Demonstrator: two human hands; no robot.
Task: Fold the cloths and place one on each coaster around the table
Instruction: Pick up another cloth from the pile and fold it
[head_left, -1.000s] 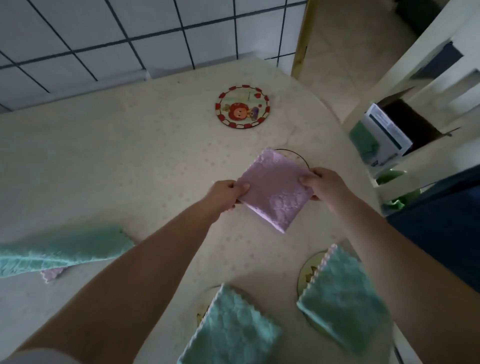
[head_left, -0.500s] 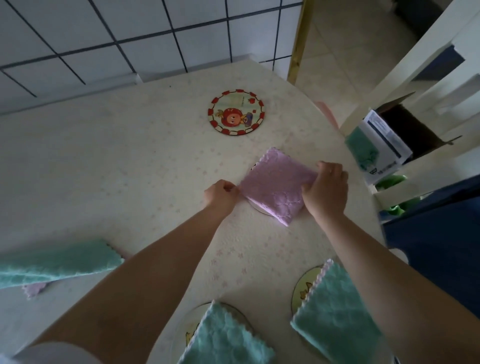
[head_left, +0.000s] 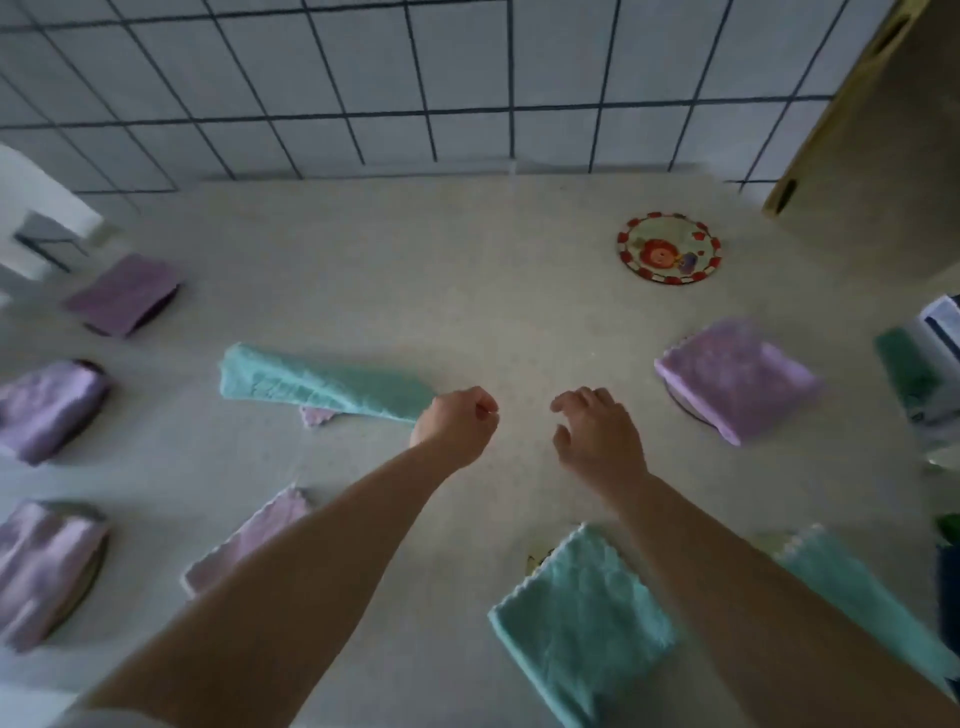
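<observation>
Loosely bunched mint-green terry cloth (head_left: 317, 387) lies unfolded at mid-table, a scrap of pale pink cloth (head_left: 316, 416) peeping from under its near edge. Left hand (head_left: 457, 426) sits at the green cloth's right end, fingers curled into a fist; cannot tell whether it pinches the cloth's tip or only touches it. Right hand (head_left: 597, 436) hovers just right of the left hand, fingers loosely curled, holding nothing, apart from any cloth. Right of the bunched cloth: folded lilac square cloth (head_left: 737, 379) on a coaster whose dark rim shows at its near-left edge. Beyond that, the bare round coaster with red-dotted rim and cartoon face (head_left: 669, 247), uncovered; any lettering too small to read. Nearer than the bunched cloth: two folded mint-green squares with scalloped edges (head_left: 582, 618) (head_left: 852, 592), the first with a sliver of coaster at its far corner, and a folded pale pink cloth (head_left: 249, 540) partly hidden by the left forearm. Left of the bunched cloth: three folded lilac cloths (head_left: 124, 293) (head_left: 49, 408) (head_left: 44, 569) on dark-rimmed coasters, blurred. Pale speckled table (head_left: 415, 291) under all. Behind it, a white tiled wall with dark grout (head_left: 467, 78). At the right edge, a white packet with dark band (head_left: 940, 332), print unreadable.
</observation>
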